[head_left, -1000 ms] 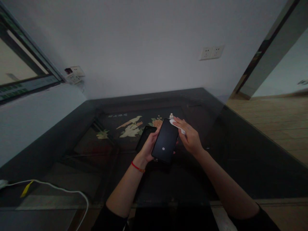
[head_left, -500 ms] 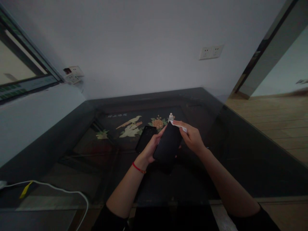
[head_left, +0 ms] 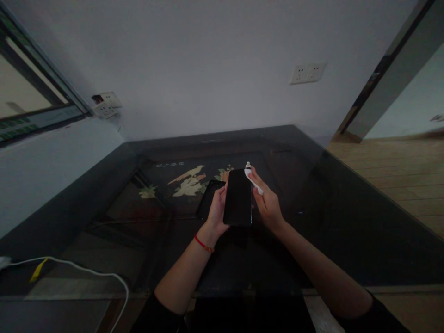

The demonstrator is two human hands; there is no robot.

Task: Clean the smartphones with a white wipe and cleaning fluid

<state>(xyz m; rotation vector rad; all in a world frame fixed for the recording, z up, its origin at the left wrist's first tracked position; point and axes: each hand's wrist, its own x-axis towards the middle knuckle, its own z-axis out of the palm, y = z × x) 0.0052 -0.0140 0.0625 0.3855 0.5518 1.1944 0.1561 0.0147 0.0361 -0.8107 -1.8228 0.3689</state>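
My left hand (head_left: 217, 210), with a red bracelet on its wrist, is closed around the left side of a black smartphone (head_left: 237, 198). The phone's dark face is turned up toward me, above the table. My right hand (head_left: 268, 203) grips a white cloth or tissue (head_left: 255, 182) and presses it along the phone's upper right edge. Behind my left hand lies a flat black phone case or second phone (head_left: 209, 200); which of these I cannot tell. The white cap of a small bottle (head_left: 248, 164) shows just beyond the phone, its body mostly hidden.
The dark glossy table (head_left: 333, 245) carries an inlaid bird-and-flower picture (head_left: 189, 180). A white cable (head_left: 83, 270) with a yellow tag (head_left: 38, 270) runs over its near left corner. Wall sockets (head_left: 307, 73) are above the table at the back.
The phone has turned more upright and faces me squarely. My right hand and the white cloth have slid from its top corner down along the right edge.
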